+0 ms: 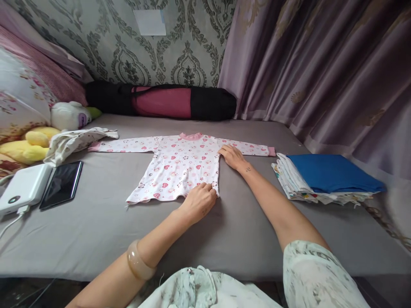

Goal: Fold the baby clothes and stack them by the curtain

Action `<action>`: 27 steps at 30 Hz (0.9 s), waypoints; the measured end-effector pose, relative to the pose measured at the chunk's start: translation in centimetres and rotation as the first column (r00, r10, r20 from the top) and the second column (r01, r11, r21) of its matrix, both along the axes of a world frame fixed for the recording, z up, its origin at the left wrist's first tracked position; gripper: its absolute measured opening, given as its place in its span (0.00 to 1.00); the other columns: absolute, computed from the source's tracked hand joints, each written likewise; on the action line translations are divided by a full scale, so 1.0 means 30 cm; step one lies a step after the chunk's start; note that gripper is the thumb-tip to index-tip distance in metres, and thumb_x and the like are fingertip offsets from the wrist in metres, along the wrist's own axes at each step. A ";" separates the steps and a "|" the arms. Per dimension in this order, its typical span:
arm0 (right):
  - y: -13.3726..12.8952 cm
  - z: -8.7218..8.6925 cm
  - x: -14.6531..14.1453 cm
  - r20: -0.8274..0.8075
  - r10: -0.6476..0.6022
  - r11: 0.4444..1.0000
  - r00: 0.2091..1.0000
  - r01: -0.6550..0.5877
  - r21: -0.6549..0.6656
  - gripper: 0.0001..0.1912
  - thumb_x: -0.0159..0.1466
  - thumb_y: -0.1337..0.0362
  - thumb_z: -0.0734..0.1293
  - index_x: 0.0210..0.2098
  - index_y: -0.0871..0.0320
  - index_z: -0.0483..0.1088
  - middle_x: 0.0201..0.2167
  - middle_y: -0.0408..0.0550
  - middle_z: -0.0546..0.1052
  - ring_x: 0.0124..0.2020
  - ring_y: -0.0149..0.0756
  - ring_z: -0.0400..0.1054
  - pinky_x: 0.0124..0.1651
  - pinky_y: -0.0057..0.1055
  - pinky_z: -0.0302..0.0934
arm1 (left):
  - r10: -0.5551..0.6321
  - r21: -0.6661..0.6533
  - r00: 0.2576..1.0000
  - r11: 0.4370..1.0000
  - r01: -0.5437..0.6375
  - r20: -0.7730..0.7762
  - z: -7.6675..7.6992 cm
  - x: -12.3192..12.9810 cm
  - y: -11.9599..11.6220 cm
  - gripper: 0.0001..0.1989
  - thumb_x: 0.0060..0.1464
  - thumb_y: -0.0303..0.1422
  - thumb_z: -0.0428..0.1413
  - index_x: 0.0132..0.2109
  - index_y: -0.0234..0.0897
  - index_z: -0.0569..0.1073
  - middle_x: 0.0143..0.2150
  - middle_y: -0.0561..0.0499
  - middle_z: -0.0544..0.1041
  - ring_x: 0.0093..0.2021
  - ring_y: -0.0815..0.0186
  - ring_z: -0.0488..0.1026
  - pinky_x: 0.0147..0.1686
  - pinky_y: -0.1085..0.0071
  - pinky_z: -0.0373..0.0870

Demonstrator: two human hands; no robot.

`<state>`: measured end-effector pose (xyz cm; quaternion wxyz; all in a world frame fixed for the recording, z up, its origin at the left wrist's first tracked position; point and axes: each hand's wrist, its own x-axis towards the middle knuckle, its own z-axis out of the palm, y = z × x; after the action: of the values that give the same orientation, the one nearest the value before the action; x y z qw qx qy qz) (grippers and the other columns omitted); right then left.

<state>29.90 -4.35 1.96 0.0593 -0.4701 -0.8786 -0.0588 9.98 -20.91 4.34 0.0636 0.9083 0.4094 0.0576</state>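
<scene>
A small long-sleeved shirt (180, 164), white with pink hearts and pink collar and cuffs, lies spread out on the grey bed sheet (250, 239). My left hand (201, 200), below a pale bangle, is closed on the shirt's hem near its lower right corner. At the right armpit, where sleeve and side seam meet, the bent fingers of my right hand (233, 157) pinch the fabric. The hem ripples slightly beside my left hand. Both sleeves stretch out to the sides.
A folded clothes stack (334, 173) with blue cloth on top is at right. At left are a phone (62, 184), a white power bank (24, 188), a crumpled patterned garment (75, 141) and plush toys (69, 115). A long black-and-red bag (162, 102) lies along the wall.
</scene>
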 end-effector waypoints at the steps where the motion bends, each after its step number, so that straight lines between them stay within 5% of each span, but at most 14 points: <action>1: 0.004 0.001 0.003 0.007 0.016 1.000 1.000 -0.016 0.005 0.20 0.68 0.75 0.54 0.49 0.58 0.74 0.47 0.55 0.74 0.49 0.43 0.62 0.49 0.34 0.55 | 0.004 0.001 1.000 1.000 -0.004 0.004 0.007 0.007 0.001 0.15 0.67 0.32 0.41 0.37 0.36 0.71 0.37 0.44 0.74 0.37 0.60 0.70 0.37 0.64 0.68; 7: 0.021 0.020 0.015 0.069 0.083 0.996 0.994 -0.085 0.026 0.17 0.69 0.73 0.56 0.47 0.58 0.74 0.46 0.53 0.74 0.48 0.43 0.63 0.48 0.34 0.56 | 0.047 -0.010 0.999 0.999 -0.047 0.005 0.030 0.055 -0.012 0.14 0.67 0.30 0.41 0.41 0.35 0.70 0.41 0.45 0.74 0.41 0.61 0.70 0.40 0.66 0.67; 27: 0.032 0.023 0.018 0.127 0.057 0.996 0.990 -0.065 0.058 0.17 0.69 0.71 0.55 0.45 0.59 0.75 0.45 0.55 0.75 0.48 0.43 0.64 0.49 0.35 0.55 | 0.064 -0.009 0.981 0.998 -0.063 0.185 -0.052 0.062 -0.014 0.12 0.64 0.29 0.44 0.38 0.36 0.72 0.38 0.47 0.74 0.39 0.63 0.70 0.41 0.67 0.67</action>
<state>30.43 -3.40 2.64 0.0204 -0.4365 -0.8923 -0.1135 11.85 -21.34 2.79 0.1010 0.8853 0.4307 0.1432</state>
